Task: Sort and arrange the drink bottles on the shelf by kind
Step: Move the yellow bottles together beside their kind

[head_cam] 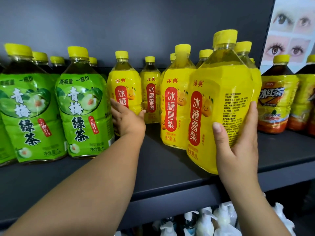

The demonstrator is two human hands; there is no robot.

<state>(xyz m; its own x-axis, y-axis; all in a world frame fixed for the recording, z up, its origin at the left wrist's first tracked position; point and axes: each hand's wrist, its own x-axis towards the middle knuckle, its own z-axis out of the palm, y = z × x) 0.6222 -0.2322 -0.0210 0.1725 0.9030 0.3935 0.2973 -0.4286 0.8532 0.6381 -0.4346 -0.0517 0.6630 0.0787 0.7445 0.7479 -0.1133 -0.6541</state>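
Shelf [170,167]: dark, with three kinds of drink standing in groups. Green bottles [83,108] at left, yellow bottles [177,99] in the middle, red-tea bottles [276,99] at right. All have yellow caps.

Left hand [127,120]: deep on the shelf, at the left end of the yellow group. Its fingers [113,103] and thumb are clamped round the lower body of the rear bottle [124,77], a yellow one. That bottle stands upright just beside the nearest green bottle; I cannot tell whether the two touch. The hand hides its base.

Right hand [238,150]: wrapped round the front bottle [221,92], also yellow. The thumb lies on the label face and the fingers curl over the small print on the far side. This bottle is at the shelf's front edge, nearest my camera, with more yellow bottles close behind it. From this view I cannot tell whether its base rests on the shelf or hangs just above it.

Other notes: poster [293,31] of eyes at upper right, behind the red-tea bottles. White pump bottles [204,222] on the level below.
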